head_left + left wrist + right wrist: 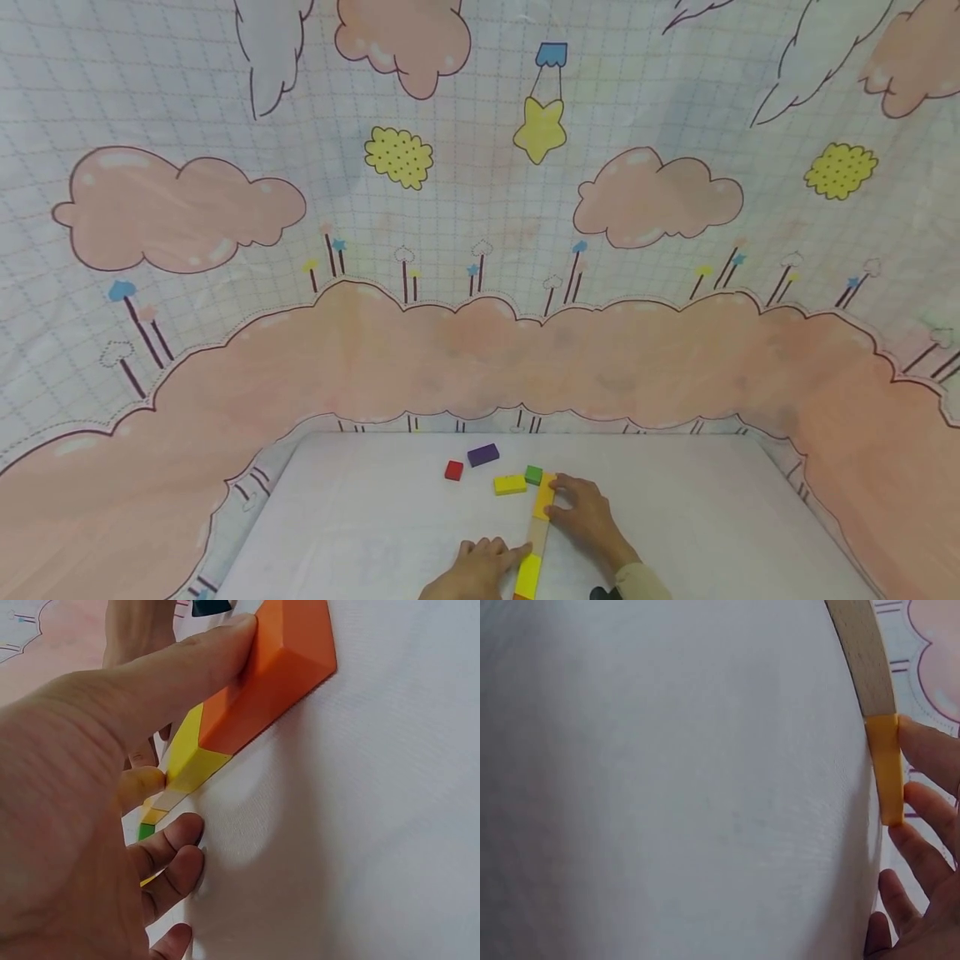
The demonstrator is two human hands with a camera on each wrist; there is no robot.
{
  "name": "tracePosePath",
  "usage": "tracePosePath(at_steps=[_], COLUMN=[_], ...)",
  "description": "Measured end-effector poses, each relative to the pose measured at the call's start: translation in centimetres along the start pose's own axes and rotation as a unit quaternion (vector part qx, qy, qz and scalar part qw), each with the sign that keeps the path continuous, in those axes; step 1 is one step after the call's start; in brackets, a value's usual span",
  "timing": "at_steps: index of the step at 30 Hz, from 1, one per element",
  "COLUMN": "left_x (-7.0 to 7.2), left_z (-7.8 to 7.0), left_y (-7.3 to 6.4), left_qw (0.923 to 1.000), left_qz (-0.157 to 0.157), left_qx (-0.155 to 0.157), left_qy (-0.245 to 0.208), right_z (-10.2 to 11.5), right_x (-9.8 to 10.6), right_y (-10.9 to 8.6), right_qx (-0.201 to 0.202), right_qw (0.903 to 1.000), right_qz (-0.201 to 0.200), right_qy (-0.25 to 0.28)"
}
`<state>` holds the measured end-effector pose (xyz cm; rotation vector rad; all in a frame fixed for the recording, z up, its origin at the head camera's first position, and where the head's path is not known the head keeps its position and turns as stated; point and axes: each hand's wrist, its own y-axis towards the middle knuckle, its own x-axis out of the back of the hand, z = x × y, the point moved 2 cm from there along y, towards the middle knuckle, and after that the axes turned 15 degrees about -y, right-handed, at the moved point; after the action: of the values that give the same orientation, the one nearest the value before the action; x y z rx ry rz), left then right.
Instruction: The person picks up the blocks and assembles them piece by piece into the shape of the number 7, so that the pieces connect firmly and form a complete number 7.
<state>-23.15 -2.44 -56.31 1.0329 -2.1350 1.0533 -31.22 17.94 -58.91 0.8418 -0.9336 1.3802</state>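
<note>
A straight row of blocks runs away across the white table. Its near end is an orange block (270, 675), followed by a yellow block (528, 575), a plain wooden block (538, 536) and a yellow-orange block (543, 498). A small green block (533, 474) stands beside the far end. My left hand (474, 572) lays its thumb on the orange block and its straight index finger against the yellow block, near the wooden one. With thumb and fingertips my right hand (587, 510) holds the yellow-orange block along its right side and far end.
Left of the row's far end lie a loose yellow block (510, 485), a purple block (483, 455) and a small red block (453, 471). A printed cloth (480, 358) with clouds hangs behind the table. Something dark (603, 593) shows beside the right wrist.
</note>
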Motion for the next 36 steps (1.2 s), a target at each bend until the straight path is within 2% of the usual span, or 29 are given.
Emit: tracePosePath(at_steps=[10,17,23,26,28,31,36], left_x=[-0.3,-0.5,-0.5,-0.6,-0.7,-0.5,0.2], left_z=[0.2,0.5,0.2,0.2,0.3,0.4,0.5], left_y=[0.2,0.6,0.6,0.5,0.5,0.7,1.6], left_qw=[0.9991,0.9990,0.9975,0.9911,0.9821,0.9681,0.9637], left_qz=[-0.010,-0.018,-0.026,-0.045,-0.064,-0.101,-0.147], left_qx=[0.006,-0.003,0.007,0.023,0.033,0.026,-0.028], left_qy=[-0.042,-0.042,-0.066,-0.123,-0.174,-0.228,-0.221], right_z=[0.0,0.0,-0.2,-0.3,-0.3,-0.4,-0.5], right_x=[0.0,0.2,0.0,-0.2,-0.2,-0.2,-0.1], right_y=[-0.1,-0.5,-0.3,-0.2,-0.2,-0.2,-0.2], right_qx=[0.003,0.000,0.004,0.003,0.002,0.010,0.015], right_qw=[1.0000,0.9997,0.9998,0.9998,0.9998,0.9996,0.9995], right_qz=[-0.005,-0.009,-0.007,-0.010,-0.012,-0.017,-0.017], right_qy=[-0.002,0.021,0.018,0.016,0.017,0.018,0.023])
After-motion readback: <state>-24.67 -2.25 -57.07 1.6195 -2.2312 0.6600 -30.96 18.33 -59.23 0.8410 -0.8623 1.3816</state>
